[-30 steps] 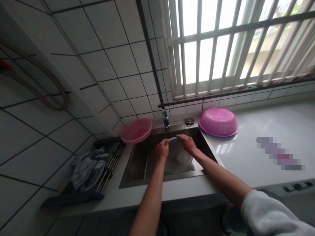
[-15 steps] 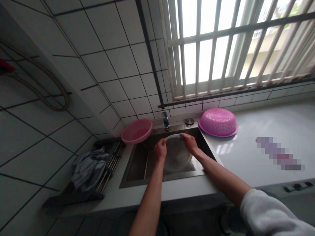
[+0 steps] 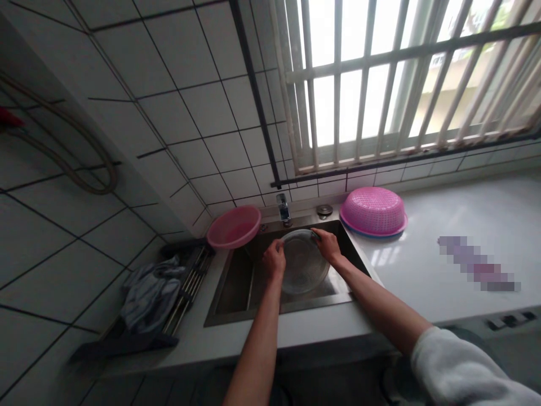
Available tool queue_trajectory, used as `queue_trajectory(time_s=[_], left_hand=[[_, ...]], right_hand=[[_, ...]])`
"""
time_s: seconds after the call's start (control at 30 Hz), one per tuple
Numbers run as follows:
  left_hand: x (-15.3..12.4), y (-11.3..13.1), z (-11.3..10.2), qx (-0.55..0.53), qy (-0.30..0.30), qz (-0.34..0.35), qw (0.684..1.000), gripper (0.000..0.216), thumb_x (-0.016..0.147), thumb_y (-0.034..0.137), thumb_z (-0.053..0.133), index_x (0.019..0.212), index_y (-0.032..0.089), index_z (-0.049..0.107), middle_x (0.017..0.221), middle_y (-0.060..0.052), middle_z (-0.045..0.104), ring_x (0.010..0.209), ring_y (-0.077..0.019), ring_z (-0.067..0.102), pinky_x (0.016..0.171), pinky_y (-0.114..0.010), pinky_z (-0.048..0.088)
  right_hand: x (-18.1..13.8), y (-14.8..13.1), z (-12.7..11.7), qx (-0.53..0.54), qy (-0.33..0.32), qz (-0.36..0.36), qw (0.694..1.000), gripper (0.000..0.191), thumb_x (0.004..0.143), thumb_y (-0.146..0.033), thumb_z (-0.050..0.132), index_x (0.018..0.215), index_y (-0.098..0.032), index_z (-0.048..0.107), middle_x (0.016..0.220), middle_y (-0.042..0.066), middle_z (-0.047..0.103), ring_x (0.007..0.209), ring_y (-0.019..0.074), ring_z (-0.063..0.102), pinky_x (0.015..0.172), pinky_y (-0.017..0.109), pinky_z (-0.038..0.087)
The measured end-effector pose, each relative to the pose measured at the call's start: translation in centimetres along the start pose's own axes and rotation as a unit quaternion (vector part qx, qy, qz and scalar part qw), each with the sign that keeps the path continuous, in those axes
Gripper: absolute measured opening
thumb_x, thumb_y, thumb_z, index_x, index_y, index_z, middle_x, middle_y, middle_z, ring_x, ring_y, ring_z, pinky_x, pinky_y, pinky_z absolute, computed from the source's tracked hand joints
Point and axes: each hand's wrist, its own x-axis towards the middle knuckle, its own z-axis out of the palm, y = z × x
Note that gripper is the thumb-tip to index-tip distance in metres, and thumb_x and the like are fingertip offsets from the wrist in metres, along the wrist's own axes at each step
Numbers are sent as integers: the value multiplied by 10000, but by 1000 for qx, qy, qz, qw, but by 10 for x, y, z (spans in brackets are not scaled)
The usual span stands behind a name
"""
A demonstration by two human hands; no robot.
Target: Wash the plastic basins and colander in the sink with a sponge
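Note:
A round, clear see-through bowl (image 3: 304, 265) is held tilted over the sink (image 3: 236, 270), its far rim raised. My left hand (image 3: 274, 258) is closed on the left side of its rim. On the upper right of the rim, my right hand (image 3: 328, 246) grips with the fingers curled over the edge. Behind the bowl stands the chrome faucet (image 3: 283, 208); whether water runs from it I cannot tell. Parts of the bowl's rim are hidden under my fingers.
A pink basin (image 3: 235, 226) rests tilted at the sink's back left corner. An upside-down pink colander (image 3: 374, 211) lies on the white counter (image 3: 416, 270) to the right. Left of the sink, a striped cloth (image 3: 152, 296) lies on a rack (image 3: 188, 290). A round drain cover (image 3: 324, 210) sits behind the sink.
Both hands keep hold of the bowl in nearly the same place. Its far rim looks slightly shifted, and the whole view has moved a little.

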Motion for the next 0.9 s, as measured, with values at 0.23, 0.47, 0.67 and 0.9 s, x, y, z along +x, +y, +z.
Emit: queue_trajectory(time_s=[0.23,0.47,0.67,0.9], left_hand=[[-8,7,5,17,-75,105,992,198,1019,355,582,1104,341,761,1116,-27,799,1010,-211,730,810,-261,457],[7,-10,-6,-65,54,-51,995,314,1039,420,538,1157,209,739,1092,-123,792,999,-250,728,798,-270,461],[6,-11,-11,-63,81,-82,991,365,1038,476,520,1172,213,734,1114,-151,784,1051,-285,716,828,-300,463],[3,-6,-9,-17,57,-16,998,249,1047,323,521,1172,237,718,1129,-107,781,1037,-244,712,837,-282,445]], right_hand=[[-5,-34,13,-7,-80,-132,988,571,855,-14,593,1344,-290,702,1333,26,731,1249,201,676,1135,354,503],[3,7,-6,39,27,50,998,408,918,-168,615,1297,-262,736,1197,52,789,1085,256,754,992,358,562],[5,18,5,76,41,106,991,336,907,-292,693,1230,-248,775,1108,76,811,1013,276,774,919,341,574],[6,19,-1,43,42,103,993,346,926,-273,676,1260,-253,767,1126,77,807,1026,279,771,939,349,571]])
